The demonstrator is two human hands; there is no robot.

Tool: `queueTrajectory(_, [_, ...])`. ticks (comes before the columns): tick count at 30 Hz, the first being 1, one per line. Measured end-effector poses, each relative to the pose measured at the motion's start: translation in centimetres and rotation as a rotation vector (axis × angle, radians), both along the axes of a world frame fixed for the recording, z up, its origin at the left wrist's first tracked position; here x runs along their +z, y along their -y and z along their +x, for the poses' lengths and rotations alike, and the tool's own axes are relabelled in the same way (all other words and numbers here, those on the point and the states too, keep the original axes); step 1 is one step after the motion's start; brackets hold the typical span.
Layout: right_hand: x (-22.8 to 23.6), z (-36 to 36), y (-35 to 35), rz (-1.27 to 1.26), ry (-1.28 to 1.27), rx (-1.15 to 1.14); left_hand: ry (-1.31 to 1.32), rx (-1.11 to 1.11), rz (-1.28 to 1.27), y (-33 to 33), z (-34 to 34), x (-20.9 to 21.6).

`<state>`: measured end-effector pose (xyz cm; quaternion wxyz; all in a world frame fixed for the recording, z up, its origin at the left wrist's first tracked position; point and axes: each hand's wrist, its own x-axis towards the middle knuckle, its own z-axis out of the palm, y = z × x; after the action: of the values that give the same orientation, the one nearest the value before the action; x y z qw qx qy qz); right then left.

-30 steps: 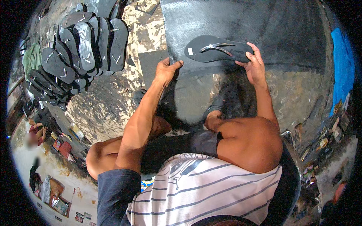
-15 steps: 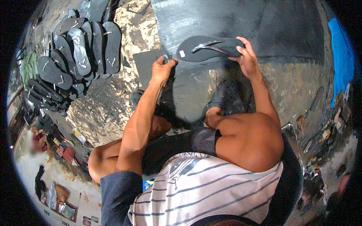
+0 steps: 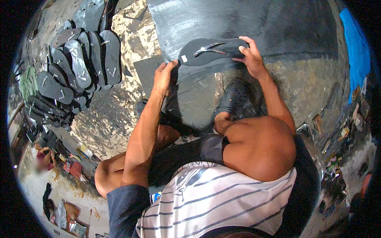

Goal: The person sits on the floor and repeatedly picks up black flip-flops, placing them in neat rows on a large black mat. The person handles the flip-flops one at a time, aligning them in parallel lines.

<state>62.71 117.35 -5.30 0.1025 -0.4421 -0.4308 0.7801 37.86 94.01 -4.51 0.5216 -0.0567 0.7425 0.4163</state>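
A black flip-flop (image 3: 214, 55), with a shiny dark V-shaped strap and a small white sticker near its left end, is held level above the floor. My right hand (image 3: 252, 58) grips its right end, thumb on top and fingers around the edge. At the left end, the closed fingertips of my left hand (image 3: 164, 75) meet the sole's edge; how much they grip is partly hidden. Under the flip-flop, a large dark sheet (image 3: 278, 23) covers the ground.
Many black flip-flops (image 3: 81, 63) are piled at the left, beside a green cloth (image 3: 28, 81). Patchy flooring (image 3: 107, 123) spreads between the pile and my legs. A blue sheet (image 3: 353, 51) hangs at the far right, above scattered debris (image 3: 337, 150). Another person (image 3: 44, 158) is at lower left.
Both hands and the flip-flop appear slightly further left, as the whole view has shifted too. My left fingertips have come closer against the flip-flop's left edge. The right grip is unchanged.
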Motion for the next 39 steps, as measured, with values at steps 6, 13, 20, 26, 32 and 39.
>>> queueTrajectory(6, [0.3, -0.1, -0.4, 0.08, 0.063, 0.07, -0.194, -0.09, -0.081, -1.4, 1.0, 0.4])
queueTrajectory(13, [-0.5, 0.6, -1.8, 1.083, 0.547, 0.318, -0.468, -0.344, -0.157, -1.9, -0.1, -0.4])
queueTrajectory(20, [-0.1, -3.4, -3.3, 1.223, 0.39, 0.12, -1.219, -0.802, 0.012, -4.4, -0.3, 4.6])
queueTrajectory(26, [-0.6, -11.2, -0.2, 1.525, 0.411, 0.346, -1.141, -1.362, -0.002, -7.8, -0.6, 4.9])
queueTrajectory(32, [1.8, -9.4, -2.1, 1.522, 0.402, 0.489, -1.096, -1.509, -0.081, -9.3, -1.1, 6.3])
queueTrajectory(39, [-0.2, -7.6, -1.8, 1.56, 0.483, 0.423, -0.964, -1.522, 0.2, -7.7, -5.2, 6.8])
